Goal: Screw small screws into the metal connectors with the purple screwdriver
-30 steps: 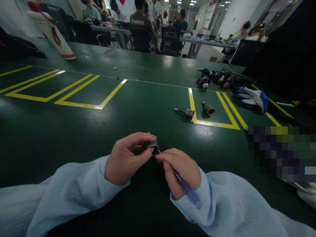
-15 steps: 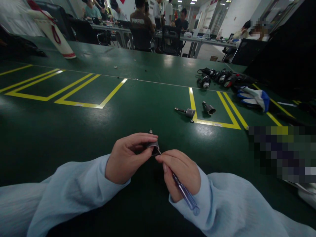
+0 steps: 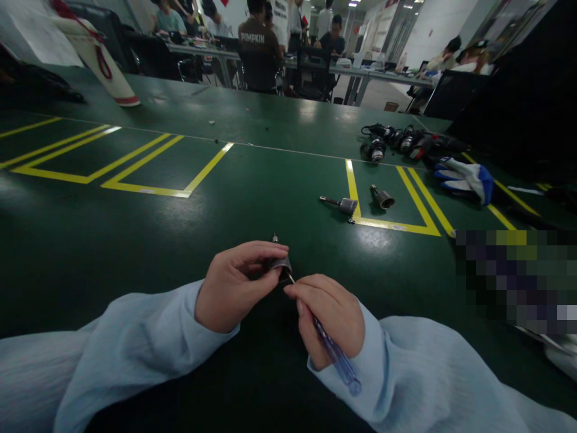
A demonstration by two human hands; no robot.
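Between the fingers and thumb of my left hand (image 3: 241, 284) is a grey metal hole saw (image 3: 283, 263). Its shank points away from me and its open mouth faces my right hand. My right hand (image 3: 331, 313) is closed round a screwdriver (image 3: 340, 359) with a clear bluish handle. The thin metal shaft reaches to the mouth of the hole saw; where its tip rests inside is hidden. Farther off, a second hole saw (image 3: 347, 206) lies by a yellow tape line, and a third hole saw (image 3: 383, 197) lies inside the tape outline.
Power drills (image 3: 375, 149) and cables lie at the back right, beside a white-and-blue glove (image 3: 466, 179). A cream, tube-shaped object (image 3: 106, 69) with red trim leans at the far left. Yellow tape (image 3: 148, 191) marks the green table (image 3: 279, 180). People sit and stand behind.
Both hands keep the same hold, with the screwdriver still at the hole saw's mouth. The screwdriver handle has shifted very slightly. In the background, people have moved a little.
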